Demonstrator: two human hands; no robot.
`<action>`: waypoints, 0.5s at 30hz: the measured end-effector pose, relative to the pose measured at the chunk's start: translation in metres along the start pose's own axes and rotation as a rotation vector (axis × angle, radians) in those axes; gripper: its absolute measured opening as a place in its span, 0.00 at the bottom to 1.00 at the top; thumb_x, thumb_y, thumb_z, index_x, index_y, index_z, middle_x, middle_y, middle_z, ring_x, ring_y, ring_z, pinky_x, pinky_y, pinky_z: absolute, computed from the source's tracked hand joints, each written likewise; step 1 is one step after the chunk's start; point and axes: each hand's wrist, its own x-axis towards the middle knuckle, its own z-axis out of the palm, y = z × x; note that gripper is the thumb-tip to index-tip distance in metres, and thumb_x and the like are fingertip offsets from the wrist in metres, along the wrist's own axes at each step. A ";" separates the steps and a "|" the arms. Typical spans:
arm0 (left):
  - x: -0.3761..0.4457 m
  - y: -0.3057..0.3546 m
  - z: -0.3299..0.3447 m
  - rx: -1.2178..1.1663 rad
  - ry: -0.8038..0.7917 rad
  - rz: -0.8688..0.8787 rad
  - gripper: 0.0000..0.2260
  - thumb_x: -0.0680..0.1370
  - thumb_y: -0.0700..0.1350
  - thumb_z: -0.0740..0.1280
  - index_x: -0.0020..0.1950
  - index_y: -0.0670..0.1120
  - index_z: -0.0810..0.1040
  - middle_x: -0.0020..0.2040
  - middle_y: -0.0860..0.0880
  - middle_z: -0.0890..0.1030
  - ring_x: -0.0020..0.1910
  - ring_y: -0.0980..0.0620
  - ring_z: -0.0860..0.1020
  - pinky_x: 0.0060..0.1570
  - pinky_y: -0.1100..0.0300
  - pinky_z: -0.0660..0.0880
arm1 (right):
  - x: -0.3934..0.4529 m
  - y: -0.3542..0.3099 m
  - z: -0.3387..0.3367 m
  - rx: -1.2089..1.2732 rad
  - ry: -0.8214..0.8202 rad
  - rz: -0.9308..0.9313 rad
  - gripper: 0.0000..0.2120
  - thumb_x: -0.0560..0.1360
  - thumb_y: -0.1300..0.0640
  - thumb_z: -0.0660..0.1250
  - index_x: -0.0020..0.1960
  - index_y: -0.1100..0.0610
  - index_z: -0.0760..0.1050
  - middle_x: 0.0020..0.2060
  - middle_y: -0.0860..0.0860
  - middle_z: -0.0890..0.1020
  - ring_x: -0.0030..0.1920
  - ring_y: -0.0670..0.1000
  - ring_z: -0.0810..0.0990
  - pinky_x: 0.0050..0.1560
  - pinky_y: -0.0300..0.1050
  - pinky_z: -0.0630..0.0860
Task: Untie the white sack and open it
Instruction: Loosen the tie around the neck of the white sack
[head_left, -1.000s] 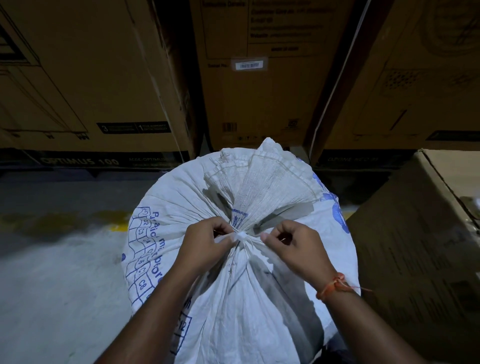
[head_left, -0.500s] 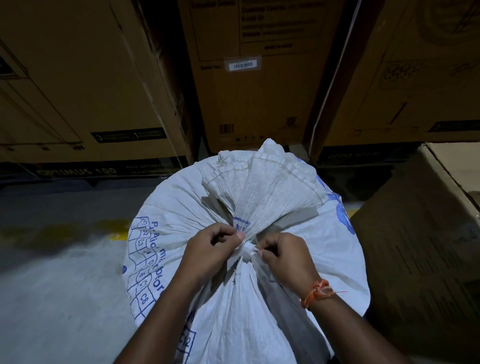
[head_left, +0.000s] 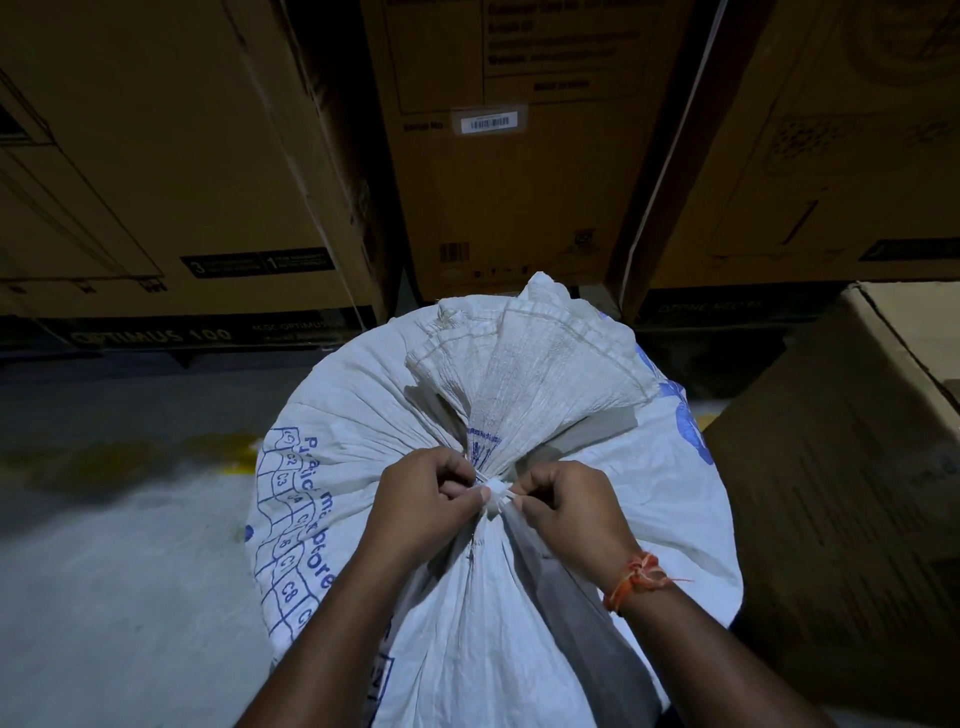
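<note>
A full white woven sack (head_left: 363, 415) with blue print stands on the floor in front of me. Its neck is gathered and bound by a white tie knot (head_left: 496, 491), and the loose mouth fans out beyond the knot. My left hand (head_left: 423, 501) pinches the tie on the knot's left side. My right hand (head_left: 569, 506), with an orange thread round the wrist, pinches it on the right side. Both thumbs and forefingers press close against the knot, and the fingers hide the tie's ends.
Large brown cardboard boxes (head_left: 509, 182) stand in a row just behind the sack. Another brown box (head_left: 852, 493) sits close on the right. Grey concrete floor (head_left: 114, 571) with a faded yellow line lies to the left.
Both hands have stayed at the knot, shifting their pinch slightly; the right hand has drawn a little nearer the knot. The sack is still tied.
</note>
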 end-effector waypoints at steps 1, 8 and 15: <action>-0.001 0.000 0.000 0.015 0.008 0.020 0.04 0.71 0.47 0.79 0.42 0.51 0.85 0.36 0.49 0.86 0.35 0.56 0.83 0.42 0.58 0.79 | -0.001 0.000 0.000 0.000 -0.001 0.002 0.04 0.74 0.59 0.74 0.44 0.52 0.87 0.37 0.46 0.86 0.37 0.43 0.81 0.37 0.30 0.71; -0.003 0.000 0.005 0.072 0.059 0.111 0.02 0.74 0.46 0.77 0.43 0.52 0.88 0.44 0.56 0.86 0.45 0.61 0.84 0.49 0.59 0.80 | -0.002 -0.003 -0.003 0.004 0.006 -0.005 0.03 0.74 0.58 0.74 0.42 0.54 0.86 0.36 0.47 0.87 0.39 0.46 0.83 0.36 0.30 0.70; -0.003 -0.003 0.008 0.061 0.077 0.184 0.08 0.75 0.43 0.76 0.42 0.58 0.87 0.45 0.61 0.86 0.50 0.66 0.81 0.47 0.75 0.70 | -0.001 -0.002 -0.002 0.002 0.007 -0.021 0.03 0.74 0.57 0.74 0.43 0.54 0.87 0.37 0.48 0.87 0.40 0.45 0.84 0.38 0.33 0.73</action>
